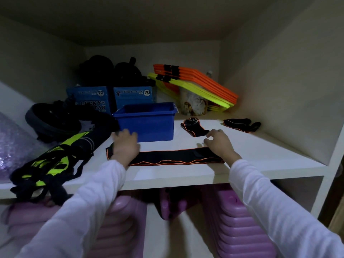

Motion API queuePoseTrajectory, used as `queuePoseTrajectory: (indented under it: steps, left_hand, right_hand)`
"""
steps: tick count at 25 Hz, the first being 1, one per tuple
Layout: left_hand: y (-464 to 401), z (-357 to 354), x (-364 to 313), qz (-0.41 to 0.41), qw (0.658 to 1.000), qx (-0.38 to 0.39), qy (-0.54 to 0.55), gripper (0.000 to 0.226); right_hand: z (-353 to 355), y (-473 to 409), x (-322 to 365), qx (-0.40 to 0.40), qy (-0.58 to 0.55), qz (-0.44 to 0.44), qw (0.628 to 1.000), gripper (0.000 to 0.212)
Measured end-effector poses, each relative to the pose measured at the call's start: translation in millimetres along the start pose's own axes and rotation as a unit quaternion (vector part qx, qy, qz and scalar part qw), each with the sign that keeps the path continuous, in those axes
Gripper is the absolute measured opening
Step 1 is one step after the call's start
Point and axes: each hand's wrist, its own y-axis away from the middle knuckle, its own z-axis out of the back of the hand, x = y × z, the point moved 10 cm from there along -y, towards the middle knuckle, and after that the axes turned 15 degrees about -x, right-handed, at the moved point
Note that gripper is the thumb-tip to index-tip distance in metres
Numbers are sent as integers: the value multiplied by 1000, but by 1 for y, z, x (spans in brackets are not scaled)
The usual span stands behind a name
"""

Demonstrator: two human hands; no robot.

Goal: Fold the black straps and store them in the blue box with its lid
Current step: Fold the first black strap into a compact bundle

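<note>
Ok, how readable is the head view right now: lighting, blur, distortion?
Head view: dim overall, with the back of the shelf darkest, so the black gear behind the blue box is hard to read; the flat strap stays clear by its orange edging; the right hand is slightly blurred; wide-angle bending shows on the shelf edge.

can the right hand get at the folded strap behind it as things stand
Probably yes: the right hand sits just in front of the folded strap, with only bare shelf between them and nothing blocking.

my left hand [125,145] and right hand [219,142] press flat on a long black strap [167,157] laid across the shelf [251,155], open blue box [147,121] just behind it.
</note>
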Motion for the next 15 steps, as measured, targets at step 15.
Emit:
queuePoseTrajectory:
  steps: [15]
  left_hand:
    - [53,-30,-87,-123,925,180,310,46]
  right_hand:
    - [-47,41,10,312,55,124,940,49]
